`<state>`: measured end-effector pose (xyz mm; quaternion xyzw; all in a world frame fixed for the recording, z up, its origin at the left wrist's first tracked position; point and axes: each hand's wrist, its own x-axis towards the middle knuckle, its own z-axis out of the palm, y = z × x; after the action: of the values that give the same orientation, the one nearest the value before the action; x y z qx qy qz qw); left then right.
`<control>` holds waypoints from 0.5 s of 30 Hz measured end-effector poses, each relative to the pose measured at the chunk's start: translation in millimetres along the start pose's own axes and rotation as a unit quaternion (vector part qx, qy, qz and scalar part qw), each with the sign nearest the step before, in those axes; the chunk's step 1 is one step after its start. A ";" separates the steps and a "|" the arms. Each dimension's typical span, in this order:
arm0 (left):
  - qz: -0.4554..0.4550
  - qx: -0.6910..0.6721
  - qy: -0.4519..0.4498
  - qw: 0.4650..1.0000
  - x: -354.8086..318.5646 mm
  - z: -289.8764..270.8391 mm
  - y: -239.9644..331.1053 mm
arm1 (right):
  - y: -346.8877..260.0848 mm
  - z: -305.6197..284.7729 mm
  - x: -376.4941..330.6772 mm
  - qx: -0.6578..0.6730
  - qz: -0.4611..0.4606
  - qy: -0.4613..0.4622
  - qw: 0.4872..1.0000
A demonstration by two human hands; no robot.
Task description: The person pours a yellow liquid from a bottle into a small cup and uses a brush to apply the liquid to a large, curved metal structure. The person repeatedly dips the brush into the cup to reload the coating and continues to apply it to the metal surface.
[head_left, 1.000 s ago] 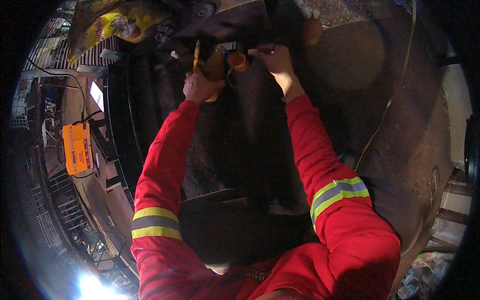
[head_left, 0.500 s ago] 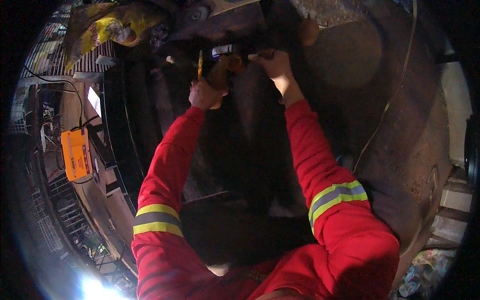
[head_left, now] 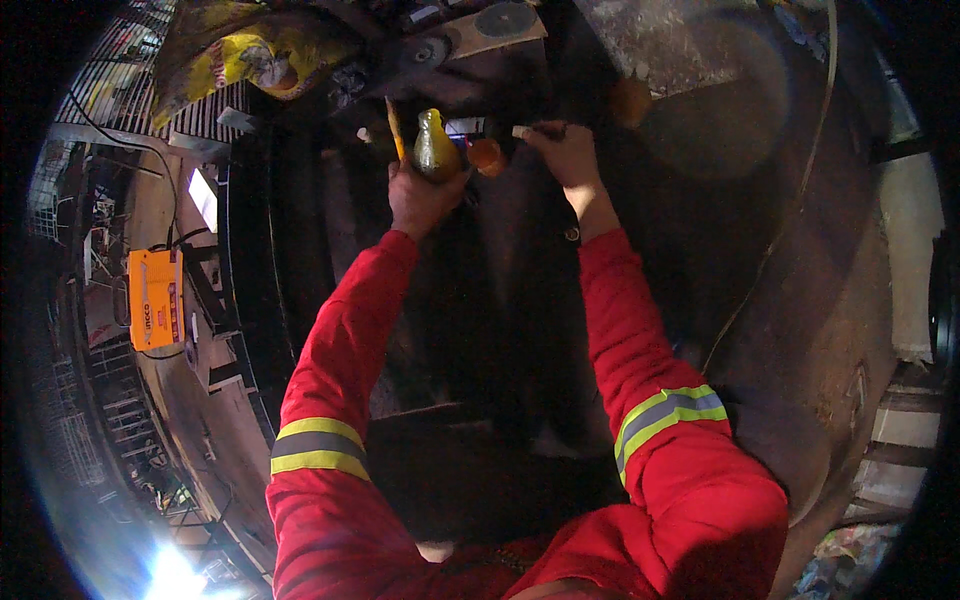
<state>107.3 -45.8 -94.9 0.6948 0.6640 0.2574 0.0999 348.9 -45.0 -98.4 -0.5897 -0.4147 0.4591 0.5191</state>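
Head view: the person's own two arms rise from the near edge toward the far middle of the scene.
Sleeves: both red (head_left: 340, 360), each with a grey band edged in yellow; the band on the left arm sits near left, the one on the right arm near right.
Left hand (head_left: 420, 197): closed in a fist round the lower part of an olive-green bottle-shaped object (head_left: 435, 148), which stands roughly upright above the knuckles.
Yellow stick (head_left: 394, 130): thin, slanted, just left of the green object and rising from the same fist; what kind of thing it is cannot be told.
Right hand (head_left: 565, 155): fingers curled and pinched on a small pale piece (head_left: 519, 131) at the fingertips; the grip looks closed, the piece too small to identify.
Orange round object (head_left: 486, 156): between the two hands, just right of the green object; whether either hand touches it cannot be told.
Work surface: dark curved metal body (head_left: 800, 330), filling the right half from near to far.
Orange box (head_left: 154, 298): rectangular, left side at middle depth, dark cable running from its top; it bears a label strip along one side.
Yellow package (head_left: 255, 60): crumpled sack with dark markings, far left, lying on metal grating (head_left: 110, 90).
Grey discs (head_left: 503, 18): round, flat, far middle, beyond the hands.
Bright glare: near left corner.
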 end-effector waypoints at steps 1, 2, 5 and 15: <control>-0.004 -0.012 0.006 1.000 7.4 -2.5 -2.7 | -2.2 0.3 -1.8 0.011 -0.002 0.000 1.000; -0.008 -0.023 0.012 1.000 12.8 -5.4 -5.7 | -4.1 1.8 -1.6 0.014 0.000 -0.006 1.000; 0.065 -0.051 0.070 0.994 23.4 -19.9 7.4 | 3.9 0.4 1.6 0.009 0.005 -0.007 1.000; 0.163 -0.096 0.048 0.981 78.4 -83.4 32.0 | 4.2 -11.4 0.1 0.033 0.023 -0.018 0.999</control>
<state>93.1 10.6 8.9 0.7679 0.5180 0.3658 0.0902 360.1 -48.1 -102.2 -0.5736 -0.3947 0.4949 0.5199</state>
